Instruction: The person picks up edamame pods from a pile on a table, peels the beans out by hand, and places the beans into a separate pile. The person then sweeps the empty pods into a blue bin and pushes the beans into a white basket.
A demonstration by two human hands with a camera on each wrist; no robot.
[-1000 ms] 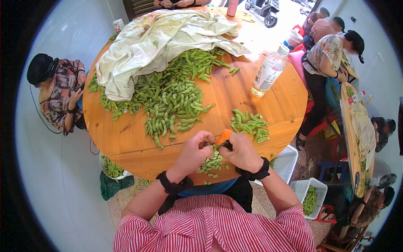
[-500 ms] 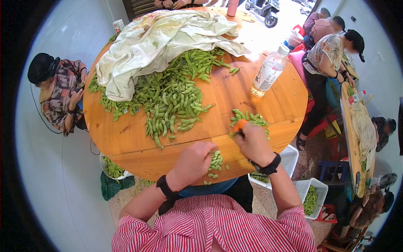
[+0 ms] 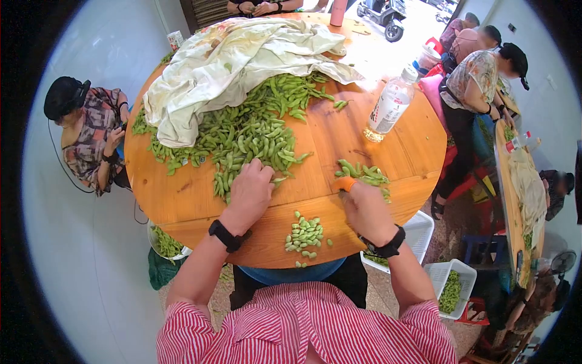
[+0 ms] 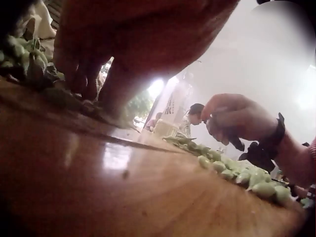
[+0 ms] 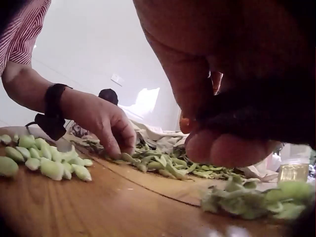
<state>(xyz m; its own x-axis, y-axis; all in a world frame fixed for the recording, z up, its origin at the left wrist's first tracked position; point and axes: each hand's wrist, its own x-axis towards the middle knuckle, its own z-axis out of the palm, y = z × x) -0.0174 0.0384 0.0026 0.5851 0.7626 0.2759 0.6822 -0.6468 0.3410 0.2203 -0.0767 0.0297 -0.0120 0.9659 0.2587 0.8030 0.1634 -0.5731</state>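
In the head view my left hand [image 3: 251, 185] reaches into the near edge of a heap of green soybean pods [image 3: 260, 142]. Its bent fingers touch the pods; a gap shows between thumb and fingers in the right wrist view. My right hand [image 3: 368, 209] curls round a dark tool [image 4: 234, 140], mostly hidden in the palm. Something orange [image 3: 344, 184] shows at that hand's thumb side. Just beyond it lies a smaller pile of pods [image 3: 370, 174]. Shelled green beans [image 3: 304, 233] lie between my hands near the table's front edge.
A pale stained cloth [image 3: 236, 60] covers the back of the heap. To the right stands a labelled plastic bottle [image 3: 391, 106] with some yellowish liquid. White baskets [image 3: 418, 236] sit below the table's right edge. Another person [image 3: 91, 133] sits at the left.
My left hand has left the shelled beans and moved forward and left to the pod heap. The right hand has drawn away rightward from the beans to the smaller pile, the tool still in it.
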